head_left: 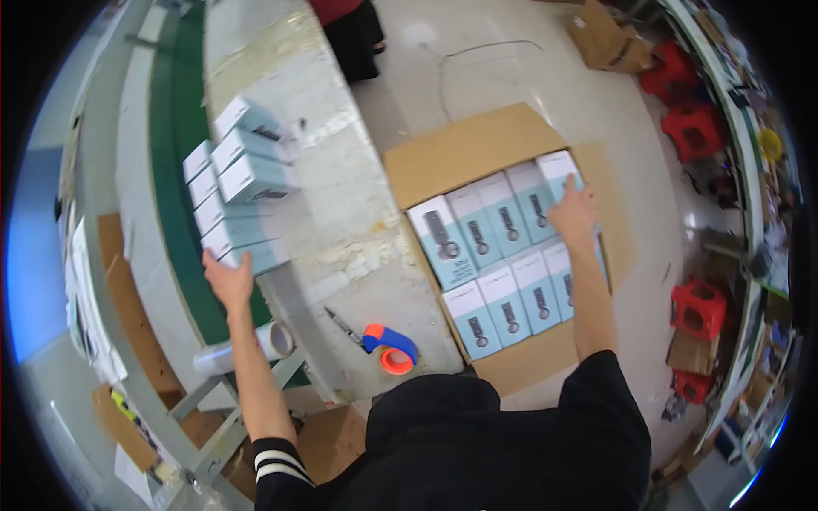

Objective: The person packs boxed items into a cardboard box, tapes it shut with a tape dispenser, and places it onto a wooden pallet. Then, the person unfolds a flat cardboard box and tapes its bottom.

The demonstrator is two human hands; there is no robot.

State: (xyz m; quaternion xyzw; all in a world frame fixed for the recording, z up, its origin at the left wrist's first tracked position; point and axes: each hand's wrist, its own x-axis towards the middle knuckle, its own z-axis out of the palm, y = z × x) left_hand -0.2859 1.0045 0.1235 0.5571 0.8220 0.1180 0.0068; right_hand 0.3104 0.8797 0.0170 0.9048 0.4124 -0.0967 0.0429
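At the left, my left hand has its thumb and fingers apart around the near end of a white and light-blue box, the nearest of several stacked on the worktable. My right hand reaches over the open cardboard carton, its fingers on a similar box in the far right corner. Two rows of these boxes stand in the carton, with dark device pictures on them. My right forearm hides part of the near row.
A tape dispenser with orange tape and a marker lie near the table's front edge. A clear roll is below my left hand. Red stools line the right side. Another person's dark-clothed legs are beyond the table.
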